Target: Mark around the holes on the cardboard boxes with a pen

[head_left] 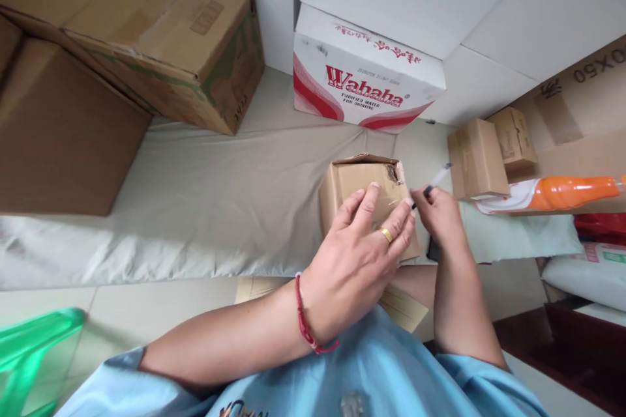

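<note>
A small brown cardboard box [353, 186] with a torn top corner stands on a pale cloth-covered surface [210, 208]. My left hand [359, 254], with a gold ring and a red wrist cord, lies flat on the box top, fingers spread. My right hand [437, 212] is closed around a pen [437, 179] at the box's right edge, with the pen's tip pointing toward the box.
Large brown cartons [122, 32] stand at the far left. A white and red Wahaha carton [364, 75] is behind the box. Two small brown boxes [489, 150] and an orange and white bag [562, 194] lie right. A green plastic item [29, 352] is at lower left.
</note>
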Available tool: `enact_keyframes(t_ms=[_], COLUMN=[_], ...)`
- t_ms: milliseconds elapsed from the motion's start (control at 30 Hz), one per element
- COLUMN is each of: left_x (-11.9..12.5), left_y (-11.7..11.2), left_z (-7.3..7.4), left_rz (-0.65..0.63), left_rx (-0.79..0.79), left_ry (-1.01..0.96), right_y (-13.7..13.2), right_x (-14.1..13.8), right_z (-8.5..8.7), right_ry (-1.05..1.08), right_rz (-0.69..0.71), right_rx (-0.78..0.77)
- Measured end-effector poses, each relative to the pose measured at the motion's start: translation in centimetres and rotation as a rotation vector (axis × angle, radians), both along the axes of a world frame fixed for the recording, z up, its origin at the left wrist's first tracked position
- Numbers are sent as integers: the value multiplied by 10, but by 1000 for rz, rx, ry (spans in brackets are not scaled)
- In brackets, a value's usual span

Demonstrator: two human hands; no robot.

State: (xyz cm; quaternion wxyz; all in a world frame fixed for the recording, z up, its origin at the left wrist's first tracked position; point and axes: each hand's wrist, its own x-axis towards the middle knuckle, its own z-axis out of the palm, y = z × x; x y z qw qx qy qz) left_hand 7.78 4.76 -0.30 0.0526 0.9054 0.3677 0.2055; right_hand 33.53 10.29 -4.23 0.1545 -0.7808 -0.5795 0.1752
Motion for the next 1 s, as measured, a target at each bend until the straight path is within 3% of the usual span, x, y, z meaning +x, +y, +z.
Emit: enact_keyframes(t_ms=[67,200,333,500,567,700,867,1000], left_x=[0,-5,-25,-54,-55,-29,19,28], left_y=[0,0,0,2,1,-7,-17,-18], left_z=[0,-1,-15,-37,-40,-39,-35,-36], left_rz=[0,-12,-45,147,155,0,-4,-47], left_rx=[-7,-21,32,32,63,170,131,131], left_ry=[-11,-131,-378,-580,-582,-481,-463,-458], right_y=[-4,-20,-45,-87,-104,-122,-115,-108], right_x=[14,25,44,98,111,109,104,116], right_z=[-21,-55,-73,-90,-99,-116,-122,-118], right_ry=[-21,-3,5,-277,-360,-356,-305,-251], right_rz=[25,6,-77,-292,-363,-428,-531,-550], right_rx=[-233,-292,-221,117,106,-88,-103,-116])
